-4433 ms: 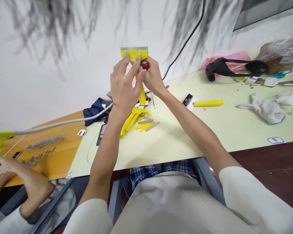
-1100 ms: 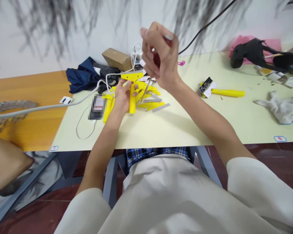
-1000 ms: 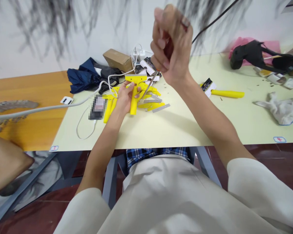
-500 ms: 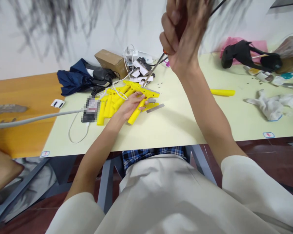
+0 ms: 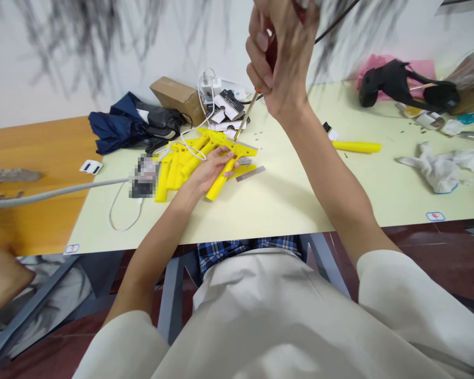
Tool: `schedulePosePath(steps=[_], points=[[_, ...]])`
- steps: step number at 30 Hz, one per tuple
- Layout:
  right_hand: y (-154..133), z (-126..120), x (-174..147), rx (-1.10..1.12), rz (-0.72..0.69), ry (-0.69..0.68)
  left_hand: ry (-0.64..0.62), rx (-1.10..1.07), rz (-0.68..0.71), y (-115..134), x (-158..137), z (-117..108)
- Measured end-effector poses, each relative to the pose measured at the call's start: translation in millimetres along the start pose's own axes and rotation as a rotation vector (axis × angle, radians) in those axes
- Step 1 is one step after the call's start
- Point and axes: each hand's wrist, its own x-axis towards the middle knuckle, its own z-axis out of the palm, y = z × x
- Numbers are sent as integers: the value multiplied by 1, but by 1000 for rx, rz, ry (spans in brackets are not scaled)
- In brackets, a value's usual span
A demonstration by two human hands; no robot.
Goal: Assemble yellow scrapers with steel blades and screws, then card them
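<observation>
My left hand (image 5: 205,173) is closed around the handle of a yellow scraper (image 5: 217,187), whose wide head points away from me. Raised above the table, my right hand (image 5: 286,76) grips a screwdriver (image 5: 244,120) with a long metal shaft; a dark cord runs up behind this hand. The shaft slants down, its tip at the far side of the scraper's head; whether it sits in a screw is too small to tell. Several more yellow scrapers (image 5: 176,171) lie piled left of my left hand. A loose metal blade (image 5: 250,174) rests just right of the held scraper.
White cables cross the pile beside a pixelated device (image 5: 144,176). Behind lie a dark blue umbrella (image 5: 112,123), a cardboard box (image 5: 177,97) and small black-and-white boxes (image 5: 228,105). Rightward are another yellow handle (image 5: 357,147), crumpled white gloves (image 5: 438,168) and a black strapped item (image 5: 395,84).
My right hand has shifted left, and the screwdriver shaft stands steeper. My left hand and the scraper have stayed nearly in place.
</observation>
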Motion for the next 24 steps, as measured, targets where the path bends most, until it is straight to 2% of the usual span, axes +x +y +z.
schedulePosePath(steps=[8,11,18,21,24], points=[[-2,20,-12,-211,47,125,7,-21,-25,-1,1,-3],[-4,28,-17,-199,19,158,21,-34,-28,-2,2,-3],[-3,28,-21,-60,-54,95,-8,-50,-12,-3,3,-5],[-2,23,-18,-30,-20,2,-5,-47,-8,-3,3,-4],[-3,20,-18,-8,4,-16,-10,-34,-5,-2,2,-2]])
